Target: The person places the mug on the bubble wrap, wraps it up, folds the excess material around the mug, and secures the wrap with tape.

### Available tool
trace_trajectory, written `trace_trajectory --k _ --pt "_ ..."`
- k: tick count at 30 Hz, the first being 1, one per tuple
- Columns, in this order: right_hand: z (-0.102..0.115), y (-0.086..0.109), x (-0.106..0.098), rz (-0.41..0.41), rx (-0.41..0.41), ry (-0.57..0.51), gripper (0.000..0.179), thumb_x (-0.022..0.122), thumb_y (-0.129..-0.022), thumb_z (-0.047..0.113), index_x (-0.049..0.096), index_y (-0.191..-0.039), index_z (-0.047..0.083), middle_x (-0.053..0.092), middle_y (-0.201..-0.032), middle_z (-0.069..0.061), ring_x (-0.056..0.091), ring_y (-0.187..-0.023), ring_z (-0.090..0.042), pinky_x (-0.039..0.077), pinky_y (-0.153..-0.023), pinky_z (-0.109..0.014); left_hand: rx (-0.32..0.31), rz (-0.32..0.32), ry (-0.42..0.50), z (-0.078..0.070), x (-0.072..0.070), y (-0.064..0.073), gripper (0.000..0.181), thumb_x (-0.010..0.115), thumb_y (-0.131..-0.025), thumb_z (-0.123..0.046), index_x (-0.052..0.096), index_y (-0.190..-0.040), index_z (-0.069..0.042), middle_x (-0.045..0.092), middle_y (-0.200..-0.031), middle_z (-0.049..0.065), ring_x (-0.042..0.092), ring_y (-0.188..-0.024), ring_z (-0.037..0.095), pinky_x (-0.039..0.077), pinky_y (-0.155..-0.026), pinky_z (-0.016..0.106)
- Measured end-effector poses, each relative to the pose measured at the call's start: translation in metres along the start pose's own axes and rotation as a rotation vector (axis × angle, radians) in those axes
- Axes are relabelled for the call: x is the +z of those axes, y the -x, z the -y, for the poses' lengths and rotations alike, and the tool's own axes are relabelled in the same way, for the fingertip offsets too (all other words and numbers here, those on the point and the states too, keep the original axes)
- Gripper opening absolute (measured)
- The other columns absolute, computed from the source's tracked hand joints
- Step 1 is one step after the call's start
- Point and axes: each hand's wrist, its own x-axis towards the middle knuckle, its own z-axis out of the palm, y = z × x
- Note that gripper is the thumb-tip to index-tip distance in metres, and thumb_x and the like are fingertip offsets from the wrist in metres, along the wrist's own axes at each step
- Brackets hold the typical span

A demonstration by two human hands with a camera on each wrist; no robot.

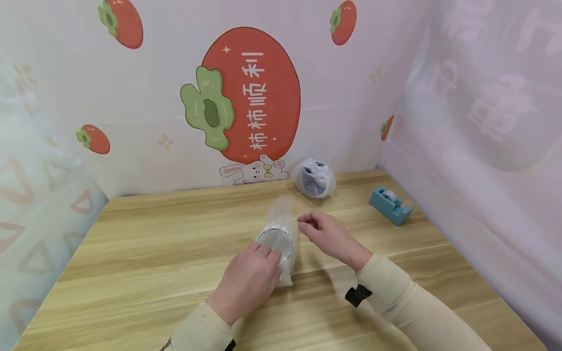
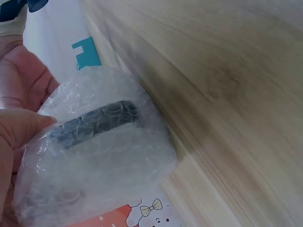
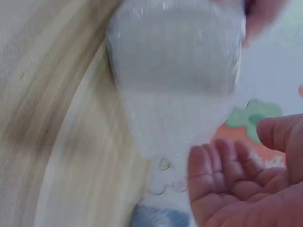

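A round, cup-like thing in bubble wrap (image 1: 277, 238) stands on the wooden table in front of me. Its circular rim shows through the plastic, and in the left wrist view a dark strip (image 2: 94, 124) shows under the bubbles. My left hand (image 1: 252, 278) grips it from the near left side, thumb pressed on the wrap. At the far side, a loose flap of wrap (image 1: 281, 207) sticks out past the rim. Beside that flap, to the right, my right hand (image 1: 329, 236) is held with loosely bent fingers and nothing in them.
A second bubble-wrapped bundle (image 1: 313, 179), dark inside, stands by the back edge of the table. To its right is a teal tape dispenser (image 1: 391, 206) with a roll of clear tape. Printed cloth (image 1: 145, 97) hangs behind and along both sides.
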Motion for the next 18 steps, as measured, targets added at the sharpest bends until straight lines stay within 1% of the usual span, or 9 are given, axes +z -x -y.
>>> trace_trajectory --k 3,6,8,10,12,14,16,18 --pt "-0.008 -0.005 -0.003 0.043 0.135 -0.100 0.044 0.054 -0.108 0.030 0.059 -0.137 -0.003 0.066 -0.127 -0.020 0.068 -0.110 -0.030 0.060 -0.089 -0.039 0.016 0.007 0.043 0.002 -0.001 0.006 0.023 0.082 -0.085 -0.026 0.067 -0.093 -0.010 0.067 -0.084 0.001 0.061 -0.076 0.020 0.055 -0.064 0.032" --pt "-0.014 -0.011 0.000 0.092 0.257 -0.182 0.052 0.052 -0.109 0.036 0.053 -0.142 -0.004 0.059 -0.138 -0.026 0.065 -0.118 -0.037 0.060 -0.092 -0.043 0.025 0.004 0.072 0.004 -0.003 0.011 0.022 0.081 -0.085 -0.025 0.064 -0.092 -0.012 0.068 -0.086 0.000 0.061 -0.077 0.019 0.055 -0.066 0.032" --pt "-0.017 -0.014 0.003 0.119 0.339 -0.255 0.057 0.050 -0.109 0.038 0.047 -0.146 -0.004 0.056 -0.140 -0.028 0.065 -0.117 -0.037 0.060 -0.091 -0.045 0.032 -0.001 0.081 0.004 -0.005 0.014 0.022 0.080 -0.085 -0.024 0.063 -0.092 -0.012 0.069 -0.087 -0.001 0.062 -0.079 0.019 0.055 -0.068 0.032" --pt "-0.020 -0.018 0.006 0.141 0.407 -0.346 0.058 0.050 -0.109 0.035 0.041 -0.150 -0.005 0.056 -0.136 -0.028 0.066 -0.110 -0.034 0.060 -0.090 -0.045 0.035 -0.002 0.088 0.005 -0.007 0.017 0.022 0.080 -0.085 -0.024 0.062 -0.091 -0.012 0.070 -0.088 -0.001 0.063 -0.080 0.019 0.055 -0.069 0.032" --pt "-0.022 -0.021 0.010 0.169 0.455 -0.441 0.060 0.051 -0.107 0.026 0.033 -0.154 -0.006 0.060 -0.130 -0.027 0.067 -0.102 -0.029 0.060 -0.090 -0.045 0.041 0.000 0.095 0.005 -0.010 0.019 0.023 0.080 -0.085 -0.024 0.061 -0.092 -0.013 0.070 -0.088 -0.002 0.063 -0.081 0.019 0.055 -0.071 0.033" --pt "-0.026 -0.025 0.014 0.203 0.474 -0.516 0.064 0.052 -0.104 0.016 0.026 -0.157 -0.007 0.064 -0.124 -0.024 0.067 -0.097 -0.025 0.060 -0.090 -0.043 0.048 0.007 0.107 0.006 -0.013 0.021 0.023 0.079 -0.085 -0.024 0.060 -0.092 -0.013 0.068 -0.087 -0.002 0.063 -0.081 0.018 0.055 -0.072 0.033" --pt "-0.028 -0.028 0.018 0.233 0.479 -0.568 0.071 0.053 -0.100 0.008 0.019 -0.160 -0.009 0.067 -0.117 -0.021 0.068 -0.094 -0.022 0.060 -0.089 -0.041 0.057 0.017 0.120 0.007 -0.016 0.022 0.024 0.080 -0.086 -0.025 0.060 -0.092 -0.013 0.066 -0.085 -0.003 0.063 -0.081 0.017 0.054 -0.073 0.032" --pt "-0.031 -0.031 0.022 0.249 0.481 -0.594 0.075 0.055 -0.098 0.004 0.016 -0.160 -0.010 0.067 -0.111 -0.017 0.068 -0.091 -0.019 0.060 -0.086 -0.036 0.066 0.023 0.135 0.009 -0.018 0.024 0.024 0.080 -0.086 -0.025 0.060 -0.092 -0.013 0.065 -0.084 -0.004 0.063 -0.081 0.017 0.054 -0.074 0.032"
